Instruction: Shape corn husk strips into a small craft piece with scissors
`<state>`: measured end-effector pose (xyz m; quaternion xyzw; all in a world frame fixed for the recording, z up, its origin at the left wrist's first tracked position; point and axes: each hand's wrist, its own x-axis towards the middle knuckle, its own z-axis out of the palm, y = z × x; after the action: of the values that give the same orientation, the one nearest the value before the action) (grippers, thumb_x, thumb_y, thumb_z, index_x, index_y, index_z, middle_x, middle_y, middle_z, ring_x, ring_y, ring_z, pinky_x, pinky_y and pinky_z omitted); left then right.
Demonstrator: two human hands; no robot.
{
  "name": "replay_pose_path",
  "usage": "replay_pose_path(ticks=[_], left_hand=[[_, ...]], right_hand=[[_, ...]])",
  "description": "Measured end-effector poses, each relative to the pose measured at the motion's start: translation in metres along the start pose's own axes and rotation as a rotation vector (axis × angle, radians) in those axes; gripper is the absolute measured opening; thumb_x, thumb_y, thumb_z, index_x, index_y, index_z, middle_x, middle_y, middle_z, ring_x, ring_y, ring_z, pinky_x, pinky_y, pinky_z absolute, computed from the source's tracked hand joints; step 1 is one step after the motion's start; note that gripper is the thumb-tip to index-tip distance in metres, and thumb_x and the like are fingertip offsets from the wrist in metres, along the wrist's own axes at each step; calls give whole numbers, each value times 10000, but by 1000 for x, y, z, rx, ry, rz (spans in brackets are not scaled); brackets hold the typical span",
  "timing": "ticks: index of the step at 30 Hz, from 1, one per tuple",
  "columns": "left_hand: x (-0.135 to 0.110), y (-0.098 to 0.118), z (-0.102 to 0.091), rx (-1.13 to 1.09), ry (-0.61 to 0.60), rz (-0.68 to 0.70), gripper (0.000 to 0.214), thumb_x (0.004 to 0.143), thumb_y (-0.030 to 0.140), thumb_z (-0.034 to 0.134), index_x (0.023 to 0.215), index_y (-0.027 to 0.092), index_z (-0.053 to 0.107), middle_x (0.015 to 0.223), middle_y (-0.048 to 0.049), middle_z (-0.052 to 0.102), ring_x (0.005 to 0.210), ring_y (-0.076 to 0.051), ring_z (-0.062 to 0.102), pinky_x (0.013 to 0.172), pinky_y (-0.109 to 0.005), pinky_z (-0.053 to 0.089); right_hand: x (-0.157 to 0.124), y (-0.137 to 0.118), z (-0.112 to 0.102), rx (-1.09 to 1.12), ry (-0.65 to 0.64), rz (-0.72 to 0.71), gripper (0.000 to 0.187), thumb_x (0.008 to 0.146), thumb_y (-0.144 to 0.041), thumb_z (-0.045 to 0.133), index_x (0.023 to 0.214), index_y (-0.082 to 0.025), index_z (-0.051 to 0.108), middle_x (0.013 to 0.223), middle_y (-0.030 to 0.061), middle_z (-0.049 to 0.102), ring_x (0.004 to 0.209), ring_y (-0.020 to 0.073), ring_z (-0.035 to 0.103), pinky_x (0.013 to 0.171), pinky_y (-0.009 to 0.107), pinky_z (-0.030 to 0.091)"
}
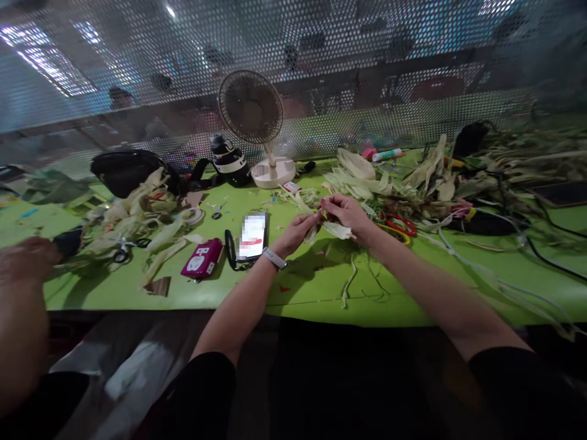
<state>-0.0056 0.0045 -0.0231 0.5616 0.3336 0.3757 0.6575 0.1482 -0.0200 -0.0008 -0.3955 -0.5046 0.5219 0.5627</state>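
My left hand [299,232], with a pale watch on its wrist, and my right hand [345,214] meet above the green table. Both are closed, their fingertips almost touching, on a strip of pale corn husk [338,230]. Its wide end hangs out under my right hand, and a piece shows below my left fingers. A small red bit shows between the fingertips, too small to name. Beyond and right of my hands lies a heap of dried corn husks [362,177]. Thin husk shreds [351,281] lie on the table nearer to me.
Left of my hands are a lit phone [252,237], a magenta box [202,259] and scissors [121,253]. A fan [274,172] and a black bottle [229,162] stand behind. Red and yellow scissor handles [403,226] and cables lie right. Another person's arm [21,305] reaches in at far left.
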Motion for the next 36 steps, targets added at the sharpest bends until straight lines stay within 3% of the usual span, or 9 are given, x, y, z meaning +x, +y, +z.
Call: replay_pose_path(ticks=[5, 12, 14, 16, 18, 22, 26, 32, 36], left_hand=[[-3, 3, 3, 58, -57, 2, 540, 598, 645, 784, 679, 128, 651, 566, 38, 522, 496, -36, 380, 463, -193, 258], [2, -2, -2, 69, 19, 1, 563, 644, 685, 731, 717, 130, 668, 566, 28, 541, 485, -43, 387, 455, -194, 273], [5, -2, -3, 77, 59, 26, 556, 641, 683, 734, 700, 135, 661, 559, 27, 535, 488, -48, 388, 458, -197, 281], [6, -1, -4, 109, 101, 46, 555, 637, 687, 734, 660, 140, 638, 544, 29, 518, 487, -51, 379, 460, -202, 279], [7, 0, -6, 141, 142, 58, 561, 650, 698, 715, 651, 144, 629, 546, 28, 516, 488, -54, 367, 463, -207, 268], [10, -1, -13, 251, 149, 116, 540, 669, 679, 714, 669, 144, 635, 569, 28, 513, 528, -60, 381, 485, -202, 270], [12, -7, -21, 375, 144, 86, 542, 706, 670, 689, 625, 144, 582, 525, 44, 420, 505, -60, 336, 466, -212, 220], [7, -6, -18, 465, 64, 23, 540, 744, 644, 648, 565, 166, 472, 514, 62, 343, 495, -65, 282, 482, -221, 206], [5, 1, -16, 550, 39, 90, 501, 758, 576, 648, 524, 172, 466, 510, 48, 373, 522, -85, 336, 529, -231, 272]], right_hand=[[2, 7, 1, -24, 119, -68, 457, 687, -609, 756, 682, -189, 576, 534, -57, 484, 492, 73, 423, 493, 224, 346], [8, -8, -11, -251, 69, 83, 435, 781, -594, 689, 677, -190, 565, 529, -45, 520, 472, 78, 451, 474, 216, 362], [8, -12, -14, -350, 14, 199, 449, 826, -604, 634, 661, -191, 574, 522, -26, 540, 454, 86, 459, 450, 223, 357], [7, -14, -16, -410, -144, 315, 448, 816, -602, 649, 647, -193, 580, 521, -8, 575, 453, 100, 499, 455, 234, 390], [5, -14, -16, -400, -256, 336, 432, 764, -575, 721, 630, -197, 561, 508, -16, 586, 445, 98, 515, 471, 234, 421], [2, -14, -16, -409, -194, 235, 409, 721, -512, 779, 603, -187, 560, 418, -65, 490, 393, 69, 446, 437, 209, 369], [0, -19, -15, -429, -176, 311, 360, 768, -417, 752, 572, -180, 566, 400, -57, 489, 389, 79, 459, 437, 214, 380], [-3, -15, -13, -371, -365, 389, 279, 793, -318, 699, 605, -172, 553, 435, -59, 550, 403, 77, 517, 468, 200, 445], [-7, -15, -12, -380, -452, 389, 259, 821, -256, 648, 616, -170, 515, 458, -59, 566, 408, 58, 516, 477, 179, 441]])
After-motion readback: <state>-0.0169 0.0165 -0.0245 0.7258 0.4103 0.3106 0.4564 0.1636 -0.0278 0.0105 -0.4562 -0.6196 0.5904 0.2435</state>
